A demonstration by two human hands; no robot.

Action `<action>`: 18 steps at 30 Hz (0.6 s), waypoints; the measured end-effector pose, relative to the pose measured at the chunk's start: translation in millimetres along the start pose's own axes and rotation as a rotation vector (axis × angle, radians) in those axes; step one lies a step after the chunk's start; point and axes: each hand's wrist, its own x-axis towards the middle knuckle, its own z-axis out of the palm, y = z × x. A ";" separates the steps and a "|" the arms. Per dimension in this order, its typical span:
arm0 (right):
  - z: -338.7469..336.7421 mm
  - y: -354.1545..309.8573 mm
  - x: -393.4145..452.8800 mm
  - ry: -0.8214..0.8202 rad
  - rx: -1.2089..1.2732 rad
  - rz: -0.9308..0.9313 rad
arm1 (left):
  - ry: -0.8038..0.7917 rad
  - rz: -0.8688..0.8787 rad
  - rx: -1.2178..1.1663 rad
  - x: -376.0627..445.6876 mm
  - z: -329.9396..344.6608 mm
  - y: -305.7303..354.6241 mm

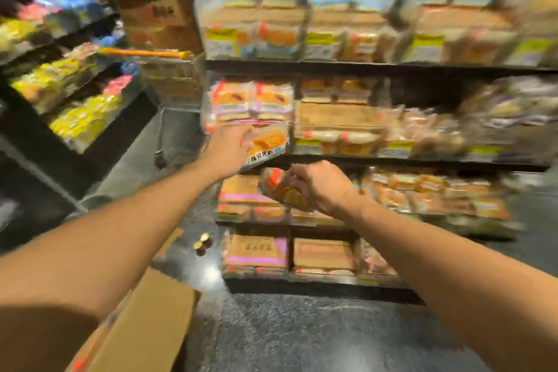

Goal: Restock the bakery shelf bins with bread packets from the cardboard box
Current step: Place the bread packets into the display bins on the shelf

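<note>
We see shelf bins (302,142) full of bread; left hand (229,148) grips a packet (267,142), right hand (320,184) grips another packet (282,189); cardboard box (142,323) on dark floor (302,335).

Dark speckled floor (302,338) is reflecting overhead light in bright patches. A black side rack (75,142) is standing left of the aisle, holding yellow packets (84,121). A wheeled trolley (169,93) is carrying stacked cartons (157,15) behind it.

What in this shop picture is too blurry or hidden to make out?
- Head view: labels on the right-hand shelf packets are smeared by motion blur.
- The cardboard box is cut off by the bottom edge; its contents are unseen.
- The right hand covers much of its bread packet.
- The small objects on the floor are too small to identify.
</note>
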 end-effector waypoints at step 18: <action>-248.0 336.6 -62.7 0.369 -0.263 0.240 | 0.208 0.115 -0.124 208.5 79.5 357.5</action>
